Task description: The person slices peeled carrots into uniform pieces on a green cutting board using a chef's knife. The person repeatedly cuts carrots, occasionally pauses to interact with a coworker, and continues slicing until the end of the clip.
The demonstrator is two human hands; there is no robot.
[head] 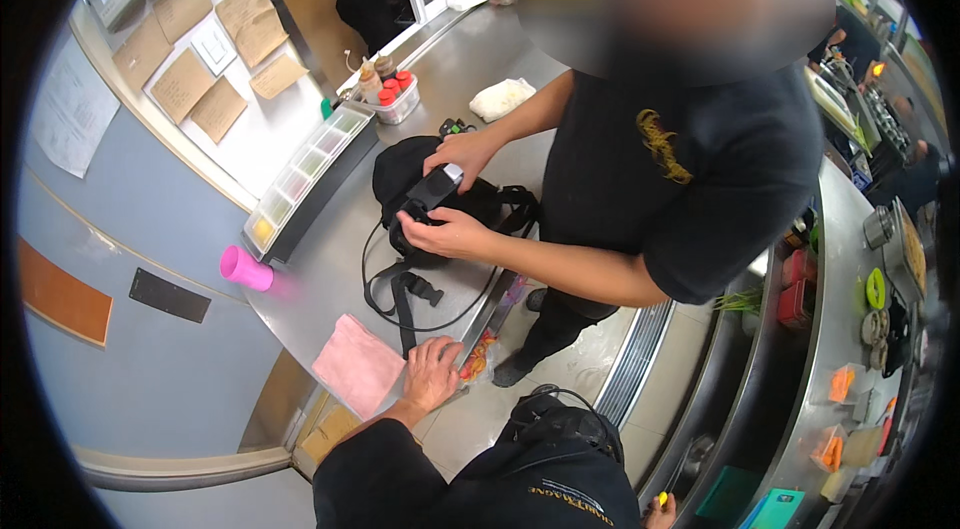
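My left hand (433,374) rests palm down on the edge of the steel counter (315,308), with nothing in it. Beside its fingers lies a folded pink cloth (358,365), and the end of a black strap (406,319) with a plastic buckle reaches close to it. At the bottom edge my right hand (661,515), partly cut off, holds a small yellow object (663,498) whose kind I cannot make out. Across the counter a co-worker's two hands (457,233) hold a black device (431,188) over a black bag (405,161) with a looped cable.
A pink cup (246,268) stands at the counter's left edge, by a long compartment tray (311,173). Behind are a bin of sauce bottles (397,105) and a white cloth (502,99). The co-worker (600,191) stands close ahead; steel shelving (795,349) runs along the right.
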